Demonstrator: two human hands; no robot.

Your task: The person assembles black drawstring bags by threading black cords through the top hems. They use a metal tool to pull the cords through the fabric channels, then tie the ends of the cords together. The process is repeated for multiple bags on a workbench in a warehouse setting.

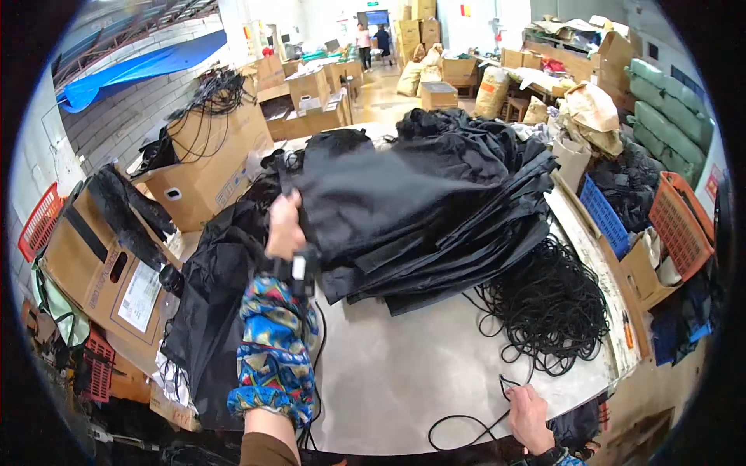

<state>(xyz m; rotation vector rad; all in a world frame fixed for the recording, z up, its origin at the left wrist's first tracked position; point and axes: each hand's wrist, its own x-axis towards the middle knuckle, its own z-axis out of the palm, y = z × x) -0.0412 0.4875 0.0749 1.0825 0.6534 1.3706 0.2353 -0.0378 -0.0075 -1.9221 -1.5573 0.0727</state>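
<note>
on the left side there is a white brick wall (pixel 116 128), and a blue tarp (pixel 148 68) stretches along it. the pale floor (pixel 381 97) far away looks bright.

1 fisheye head view | we're peering down, forward | smooth, flat, pale-grey tabletop (pixel 388 380) close below | layered black fabric heap (pixel 420 225) dead ahead

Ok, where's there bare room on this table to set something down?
The table is bare between the patterned sleeve, black fabric pile and tangled cord. Fabric crowds its far side; a loose cord loop lies beside the right hand.
</note>
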